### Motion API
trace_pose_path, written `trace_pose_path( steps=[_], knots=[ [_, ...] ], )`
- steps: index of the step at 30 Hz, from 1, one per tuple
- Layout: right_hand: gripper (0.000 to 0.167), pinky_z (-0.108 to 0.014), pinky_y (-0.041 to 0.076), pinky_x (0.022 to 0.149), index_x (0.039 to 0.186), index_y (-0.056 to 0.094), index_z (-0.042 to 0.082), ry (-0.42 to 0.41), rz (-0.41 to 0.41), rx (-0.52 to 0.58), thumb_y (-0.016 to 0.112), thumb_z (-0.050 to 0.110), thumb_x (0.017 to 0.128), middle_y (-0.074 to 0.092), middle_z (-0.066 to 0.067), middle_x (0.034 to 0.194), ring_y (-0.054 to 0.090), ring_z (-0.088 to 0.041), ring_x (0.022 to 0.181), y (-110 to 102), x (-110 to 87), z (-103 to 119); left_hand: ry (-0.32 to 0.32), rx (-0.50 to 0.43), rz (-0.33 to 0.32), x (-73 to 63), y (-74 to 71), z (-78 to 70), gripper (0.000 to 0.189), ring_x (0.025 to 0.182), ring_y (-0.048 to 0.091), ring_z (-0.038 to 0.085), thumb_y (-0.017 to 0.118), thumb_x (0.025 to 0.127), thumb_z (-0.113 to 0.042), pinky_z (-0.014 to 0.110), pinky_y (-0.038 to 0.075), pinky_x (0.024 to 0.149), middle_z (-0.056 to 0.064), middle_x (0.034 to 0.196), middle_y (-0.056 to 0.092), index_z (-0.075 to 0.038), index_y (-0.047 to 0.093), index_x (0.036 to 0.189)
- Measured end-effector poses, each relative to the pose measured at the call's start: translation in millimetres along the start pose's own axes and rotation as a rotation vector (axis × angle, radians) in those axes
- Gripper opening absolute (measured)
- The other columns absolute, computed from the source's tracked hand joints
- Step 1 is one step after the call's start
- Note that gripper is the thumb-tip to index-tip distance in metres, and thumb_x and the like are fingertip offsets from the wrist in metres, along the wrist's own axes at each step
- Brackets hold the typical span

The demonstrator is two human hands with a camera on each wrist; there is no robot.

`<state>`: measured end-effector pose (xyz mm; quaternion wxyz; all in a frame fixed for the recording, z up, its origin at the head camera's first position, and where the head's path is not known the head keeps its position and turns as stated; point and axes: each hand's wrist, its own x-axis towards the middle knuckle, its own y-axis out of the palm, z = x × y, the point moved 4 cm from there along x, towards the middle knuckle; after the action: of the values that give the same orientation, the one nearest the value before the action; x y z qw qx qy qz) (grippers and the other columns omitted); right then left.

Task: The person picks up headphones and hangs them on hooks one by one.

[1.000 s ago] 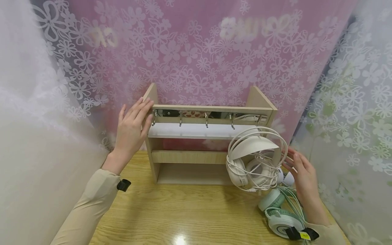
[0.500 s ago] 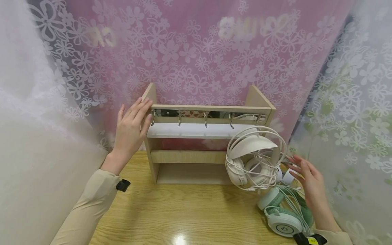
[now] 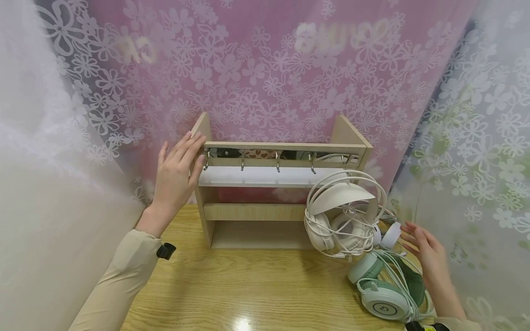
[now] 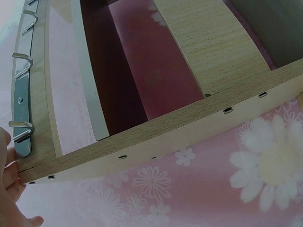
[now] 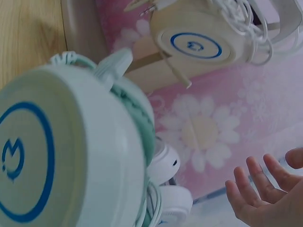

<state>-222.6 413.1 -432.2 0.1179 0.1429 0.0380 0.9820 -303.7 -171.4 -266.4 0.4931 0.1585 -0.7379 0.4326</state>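
Observation:
White headphones (image 3: 344, 196), their cable wound around them, hang from the right end of a hook rail (image 3: 261, 154) on a small wooden rack (image 3: 254, 212). My left hand (image 3: 175, 179) rests at the rack's upper left corner, fingers extended along its edge. In the left wrist view, fingertips touch the wood beside the last hook (image 4: 21, 130). My right hand (image 3: 430, 257) is to the right of the headphones, fingers spread and slightly bent, holding nothing. Green and white headphones (image 3: 385, 301) lie on the table beside that hand, one ear cup (image 5: 42, 146) large in the right wrist view.
Another white ear cup (image 3: 391, 235) shows behind the hanging headphones, close to my right fingertips. The wood-grain table (image 3: 248, 289) extends in front of the rack. A pink flowered curtain (image 3: 265, 82) backs it, with pale cloth (image 3: 488, 184) on the right side.
My right hand has moved away from the hanging white headphones, rightward and toward me. The headphones stay on the hook, and my left hand keeps its place on the rack.

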Motion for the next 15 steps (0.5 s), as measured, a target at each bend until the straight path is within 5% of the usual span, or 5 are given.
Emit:
trace_pose_path(
  steps=[15],
  knots=[
    [0.032, -0.014, 0.055, 0.071, 0.112, 0.071, 0.032, 0.077, 0.01, -0.013, 0.041, 0.019, 0.11, 0.074, 0.018, 0.102, 0.07, 0.002, 0.087, -33.7, -9.2, -26.8, -0.002, 0.001, -0.002, 0.3, 0.5, -1.2, 0.041, 0.145, 0.043, 0.023, 0.055, 0.105, -0.024, 0.057, 0.014, 0.123, 0.006, 0.149, 0.055, -0.013, 0.057, 0.144]
  ],
)
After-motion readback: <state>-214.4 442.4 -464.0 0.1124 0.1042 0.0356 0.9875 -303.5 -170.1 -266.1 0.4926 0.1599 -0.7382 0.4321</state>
